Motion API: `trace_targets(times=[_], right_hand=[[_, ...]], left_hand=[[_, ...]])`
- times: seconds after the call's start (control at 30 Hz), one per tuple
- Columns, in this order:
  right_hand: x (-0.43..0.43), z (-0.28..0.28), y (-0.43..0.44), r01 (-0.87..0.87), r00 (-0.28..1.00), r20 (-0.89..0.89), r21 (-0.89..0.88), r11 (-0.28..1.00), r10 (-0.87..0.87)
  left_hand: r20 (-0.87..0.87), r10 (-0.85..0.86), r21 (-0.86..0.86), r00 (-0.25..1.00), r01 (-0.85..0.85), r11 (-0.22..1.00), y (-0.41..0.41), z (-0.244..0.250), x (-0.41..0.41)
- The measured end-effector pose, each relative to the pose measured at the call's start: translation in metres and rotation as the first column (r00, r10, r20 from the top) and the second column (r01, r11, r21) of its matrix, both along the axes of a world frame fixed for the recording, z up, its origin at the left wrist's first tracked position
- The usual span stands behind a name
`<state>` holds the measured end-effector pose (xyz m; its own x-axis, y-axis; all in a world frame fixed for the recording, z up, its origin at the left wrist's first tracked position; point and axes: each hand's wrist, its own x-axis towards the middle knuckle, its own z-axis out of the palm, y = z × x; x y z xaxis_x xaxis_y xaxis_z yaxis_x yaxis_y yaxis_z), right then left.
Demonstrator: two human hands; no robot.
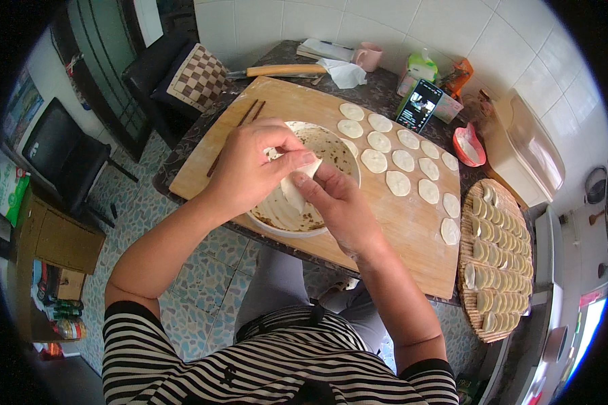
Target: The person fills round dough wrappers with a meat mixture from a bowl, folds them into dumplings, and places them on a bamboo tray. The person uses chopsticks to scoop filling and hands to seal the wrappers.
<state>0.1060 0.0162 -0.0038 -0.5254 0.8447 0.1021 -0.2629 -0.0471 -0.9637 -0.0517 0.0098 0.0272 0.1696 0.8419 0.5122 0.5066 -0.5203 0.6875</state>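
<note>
Both my hands hold one folded dumpling (295,191) above a wide white bowl (353,167). My left hand (263,164) pinches the dough edge at the top between thumb and fingers. Beneath the dumpling's right side, my right hand (337,200) curls with its thumb pressed on the dough. Smears and bits of dark filling coat the bowl's inside. Round dough wrappers (397,183) lie in loose rows to the right of the bowl on a floured wooden board (405,243). Brown chopsticks (244,114) rest on the board left of the bowl, partly behind my left hand.
A round woven tray (501,336) with rows of dumplings (496,258) stands at the right. A phone (419,105) leans beyond the wrappers, near a red dish (469,146) and a lidded bin (524,147). A wooden-handled tool (286,70) and a pink mug (368,56) lie behind the board.
</note>
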Motion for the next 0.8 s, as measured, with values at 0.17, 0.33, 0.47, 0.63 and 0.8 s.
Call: trace_targets(times=[0.17,0.33,0.47,0.63,0.8], right_hand=[[0.006,-0.003,0.009,-0.102,0.982,0.164,0.024,0.995,0.096],[0.007,-0.010,0.012,-0.155,0.963,0.236,0.085,0.984,0.131],[0.007,-0.006,0.011,-0.157,0.944,0.299,0.032,0.987,0.140],[0.008,-0.009,0.012,-0.160,0.942,0.312,0.100,0.982,0.121],[0.007,-0.015,0.013,-0.145,0.949,0.298,0.129,0.981,0.101]], left_hand=[[0.034,0.004,0.091,0.999,-0.007,0.996,0.002,0.001,0.004],[0.002,-0.083,-0.034,0.997,0.083,0.996,0.004,0.002,0.001],[-0.043,-0.042,0.056,0.998,0.045,0.997,0.004,0.003,0.003],[-0.058,-0.069,0.081,0.996,0.073,0.994,0.003,0.006,0.011],[-0.138,-0.096,0.139,0.986,0.115,0.984,0.004,0.005,0.008]])
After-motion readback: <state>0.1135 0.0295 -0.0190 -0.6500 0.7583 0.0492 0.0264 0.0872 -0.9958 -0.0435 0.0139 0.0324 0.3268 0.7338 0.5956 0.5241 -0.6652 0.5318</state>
